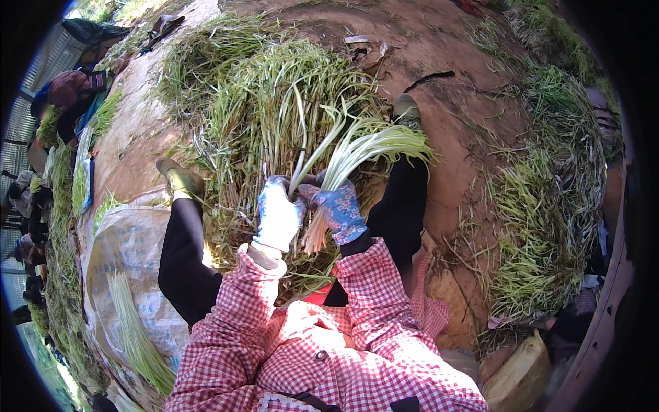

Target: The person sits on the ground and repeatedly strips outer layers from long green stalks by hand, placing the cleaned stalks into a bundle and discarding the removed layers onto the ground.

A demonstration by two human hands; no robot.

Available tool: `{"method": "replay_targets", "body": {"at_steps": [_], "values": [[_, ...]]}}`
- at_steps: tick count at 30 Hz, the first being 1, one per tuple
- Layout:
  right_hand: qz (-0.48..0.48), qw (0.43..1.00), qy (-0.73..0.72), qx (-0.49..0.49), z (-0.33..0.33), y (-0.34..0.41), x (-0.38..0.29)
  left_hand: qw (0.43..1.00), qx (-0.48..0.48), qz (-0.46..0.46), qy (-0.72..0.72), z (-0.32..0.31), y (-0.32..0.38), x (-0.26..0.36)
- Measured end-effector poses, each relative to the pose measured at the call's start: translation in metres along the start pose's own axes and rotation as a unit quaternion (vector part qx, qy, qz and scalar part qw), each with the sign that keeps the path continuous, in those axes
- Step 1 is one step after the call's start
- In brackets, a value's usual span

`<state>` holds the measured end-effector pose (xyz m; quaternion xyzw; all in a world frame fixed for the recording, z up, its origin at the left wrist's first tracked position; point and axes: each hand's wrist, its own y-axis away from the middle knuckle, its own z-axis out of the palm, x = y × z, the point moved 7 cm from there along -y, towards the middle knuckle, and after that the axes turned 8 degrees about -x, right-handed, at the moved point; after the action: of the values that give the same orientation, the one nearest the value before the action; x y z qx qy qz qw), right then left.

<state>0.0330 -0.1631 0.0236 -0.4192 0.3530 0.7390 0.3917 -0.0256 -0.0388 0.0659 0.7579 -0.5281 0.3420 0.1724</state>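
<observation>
My right hand [334,206], in a blue floral glove, grips a bunch of pale leafy stalks [355,152] that look like garlic shoots. Their leaves droop over to the right, and the pinkish butt ends [315,232] stick out below the fist. Close beside it, my left hand [280,211], in a similar glove bleached by sunlight, pinches a few longer stalks [314,157] pointing up. The fingertips of both hands meet or nearly meet. Between my spread legs lies a large heap of untrimmed green stalks [278,108], just beyond the hands.
A white woven sack [123,237] lies left of my leg, bearing a sorted bundle of stalks [136,329]. More greens are piled at right [540,232] and along the left [62,247]. Other people [72,92] sit at the left edge. A pale container [517,368] stands lower right.
</observation>
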Motion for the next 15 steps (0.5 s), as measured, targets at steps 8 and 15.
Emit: {"method": "replay_targets", "body": {"at_steps": [8, 15], "values": [[-0.054, 0.985, -0.107, 0.124, -0.040, 0.002, -0.023, 0.973, -0.190, 0.086, -0.102, 0.027, 0.082, -0.045], [-0.116, 0.959, -0.230, 0.117, -0.056, 0.004, -0.031, 0.773, -0.411, 0.127, -0.466, 0.010, 0.156, -0.173]]}}
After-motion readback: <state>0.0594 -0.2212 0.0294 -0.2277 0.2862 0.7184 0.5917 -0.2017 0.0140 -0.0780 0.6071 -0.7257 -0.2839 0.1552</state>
